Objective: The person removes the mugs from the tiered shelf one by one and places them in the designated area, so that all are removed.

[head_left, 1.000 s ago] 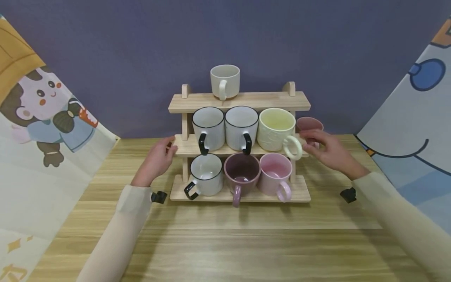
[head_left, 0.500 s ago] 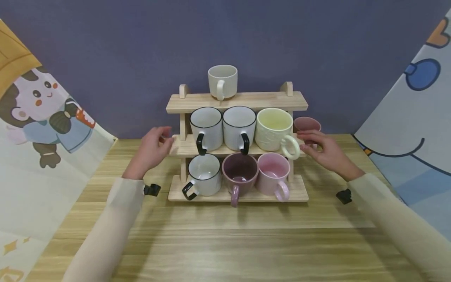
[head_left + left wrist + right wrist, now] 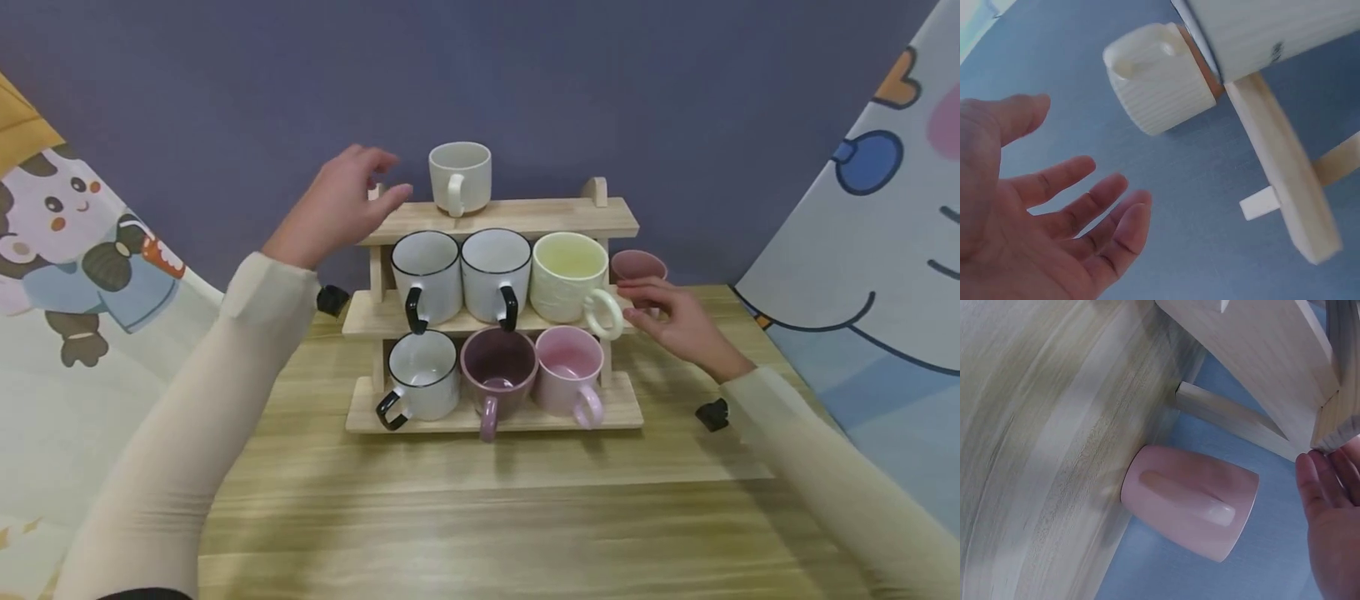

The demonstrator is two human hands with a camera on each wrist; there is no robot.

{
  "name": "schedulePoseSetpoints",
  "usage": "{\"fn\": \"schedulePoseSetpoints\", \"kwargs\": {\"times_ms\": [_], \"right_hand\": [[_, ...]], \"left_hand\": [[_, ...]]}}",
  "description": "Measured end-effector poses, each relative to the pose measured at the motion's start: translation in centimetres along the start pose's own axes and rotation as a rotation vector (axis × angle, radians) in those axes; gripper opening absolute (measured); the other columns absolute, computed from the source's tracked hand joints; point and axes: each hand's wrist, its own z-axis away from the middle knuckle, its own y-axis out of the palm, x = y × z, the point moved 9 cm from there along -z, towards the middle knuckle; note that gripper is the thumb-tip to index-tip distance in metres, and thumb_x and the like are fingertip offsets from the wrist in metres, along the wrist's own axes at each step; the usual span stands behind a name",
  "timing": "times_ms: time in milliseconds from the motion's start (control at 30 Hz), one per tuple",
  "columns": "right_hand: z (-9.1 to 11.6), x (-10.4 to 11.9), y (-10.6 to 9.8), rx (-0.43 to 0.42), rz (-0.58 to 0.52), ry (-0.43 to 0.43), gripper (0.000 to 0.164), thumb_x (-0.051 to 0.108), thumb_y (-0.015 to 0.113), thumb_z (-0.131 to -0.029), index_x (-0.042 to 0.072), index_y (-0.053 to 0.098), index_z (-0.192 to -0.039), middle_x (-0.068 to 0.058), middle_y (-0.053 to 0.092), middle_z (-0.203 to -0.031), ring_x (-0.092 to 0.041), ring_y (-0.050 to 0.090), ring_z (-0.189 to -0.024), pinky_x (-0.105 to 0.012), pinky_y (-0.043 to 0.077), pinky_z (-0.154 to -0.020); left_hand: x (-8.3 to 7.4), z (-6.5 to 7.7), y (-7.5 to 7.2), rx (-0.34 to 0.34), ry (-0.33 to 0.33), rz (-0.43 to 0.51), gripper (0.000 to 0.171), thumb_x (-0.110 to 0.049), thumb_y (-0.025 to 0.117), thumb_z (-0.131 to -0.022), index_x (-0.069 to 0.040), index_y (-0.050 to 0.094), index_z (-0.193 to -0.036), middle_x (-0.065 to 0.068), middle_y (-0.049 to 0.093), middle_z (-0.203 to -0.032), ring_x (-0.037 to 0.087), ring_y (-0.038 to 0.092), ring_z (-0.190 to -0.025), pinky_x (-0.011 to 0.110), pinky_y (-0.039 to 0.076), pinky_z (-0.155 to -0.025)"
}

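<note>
Across a wood-grain tabletop point(image 3: 480, 533), a three-tier wooden rack point(image 3: 622, 408) of mugs stands before me. Its bottom shelf point(image 3: 362, 410) carries a black-rimmed mug point(image 3: 431, 396), a plum mug point(image 3: 498, 375) and a light pink mug point(image 3: 566, 379), packed side by side, handles out at the front edge, where a brush in passing could drag one off.

On the middle shelf point(image 3: 360, 315) sit two more black-rimmed mugs point(image 3: 426, 275) and a yellow mug point(image 3: 567, 279), its ring handle close to my right hand point(image 3: 671, 321). Those fingers touch the shelf's end; whether they pinch it or merely rest there, I cannot tell. A sudden tug here would likely jolt the rack and knock the crowded mugs together.

Just past them, a dusty pink cup point(image 3: 1191, 500) stands upright on the tabletop beside the rack, exposed to a bump from my knuckles.

Higher up, my left hand point(image 3: 337, 204) hangs near the left end of the top shelf point(image 3: 532, 218), fingers spread and holding nothing, apart from the upright white mug point(image 3: 471, 179). With no rail visible behind that mug, a clumsy push could send it over the back, toward the blue-grey backdrop point(image 3: 300, 75).
</note>
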Motion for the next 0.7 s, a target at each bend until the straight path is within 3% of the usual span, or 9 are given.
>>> {"fn": "schedulePoseSetpoints", "kwargs": {"times_ms": [67,233,333,400,500,700], "right_hand": [[0.0,-0.6,0.1,-0.002,-0.007,-0.001,0.033,0.0,0.066,-0.086,-0.005,0.062,-0.119,-0.017,0.055,-0.126,-0.022,0.056,-0.095,-0.011,0.041,-0.079],[0.1,-2.5,0.3,-0.008,-0.007,-0.017,0.035,0.005,0.067,-0.087,0.002,0.063,-0.121,-0.009,0.056,-0.127,-0.01,0.055,-0.098,-0.015,0.044,-0.081],[0.1,-2.6,0.4,-0.004,-0.023,-0.024,0.035,0.007,0.067,-0.088,0.003,0.063,-0.122,-0.008,0.055,-0.128,-0.008,0.055,-0.1,-0.018,0.045,-0.083],[0.1,-2.6,0.5,0.002,-0.033,-0.02,0.035,0.009,0.067,-0.088,0.004,0.063,-0.122,-0.007,0.056,-0.128,-0.008,0.055,-0.101,-0.02,0.046,-0.084],[0.1,-2.5,0.7,0.011,-0.023,0.001,0.036,0.012,0.068,-0.088,0.006,0.063,-0.123,-0.005,0.056,-0.128,-0.01,0.056,-0.1,-0.025,0.048,-0.084],[0.1,-1.5,0.9,0.02,-0.005,0.019,0.037,0.007,0.067,-0.087,0.002,0.062,-0.123,-0.01,0.056,-0.129,-0.019,0.058,-0.1,-0.02,0.046,-0.084]], "left_hand": [[-0.4,-1.7,0.4,0.049,-0.005,-0.031,0.063,-0.046,0.046,-0.096,-0.004,0.039,-0.142,0.017,0.043,-0.137,0.034,0.04,-0.123,0.049,0.033,-0.1],[-1.1,-5.2,1.4,0.139,-0.021,-0.064,0.073,-0.052,0.044,-0.094,0.0,0.034,-0.144,0.019,0.037,-0.144,0.033,0.028,-0.135,0.048,0.026,-0.107],[-1.3,-6.7,2.1,0.172,-0.046,-0.076,0.076,-0.058,0.045,-0.091,0.004,0.044,-0.136,0.022,0.046,-0.133,0.034,0.043,-0.121,0.046,0.036,-0.099],[-1.3,-7.3,2.5,0.191,-0.079,-0.091,0.077,-0.063,0.047,-0.088,0.004,0.052,-0.125,0.02,0.053,-0.12,0.031,0.051,-0.106,0.043,0.042,-0.088],[-1.4,-7.9,3.1,0.224,-0.141,-0.117,0.076,-0.069,0.047,-0.083,0.0,0.054,-0.112,0.013,0.053,-0.104,0.025,0.05,-0.087,0.039,0.043,-0.074],[-1.9,-8.5,3.7,0.234,-0.213,-0.104,0.07,-0.065,0.052,-0.083,-0.003,0.053,-0.116,0.009,0.053,-0.106,0.021,0.052,-0.086,0.034,0.046,-0.071]]}}
